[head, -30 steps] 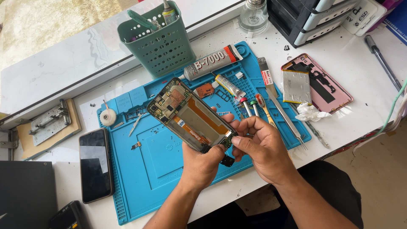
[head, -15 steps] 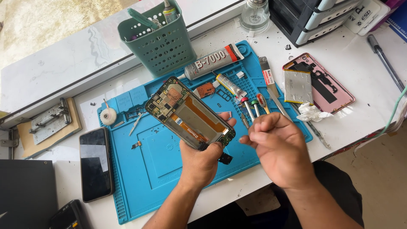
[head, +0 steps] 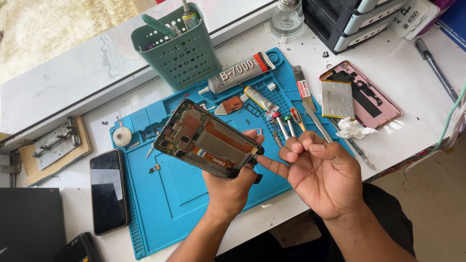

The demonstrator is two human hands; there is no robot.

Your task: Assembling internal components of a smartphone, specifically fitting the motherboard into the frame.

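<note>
Left hand (head: 228, 187) is gripping the opened phone (head: 208, 139) by its lower-right end, holding it above the blue mat (head: 165, 204), long axis running up-left. Right hand (head: 323, 172) is hanging just right of it, fingers loosely curled and holding nothing, forefinger pointing at the gripped end.

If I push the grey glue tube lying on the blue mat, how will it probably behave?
The glue tube looks round-bodied, so it may roll sideways. Its crimped end by the green basket is flat, which probably limits rolling. It seems soft metal, likely denting if squeezed.
</note>
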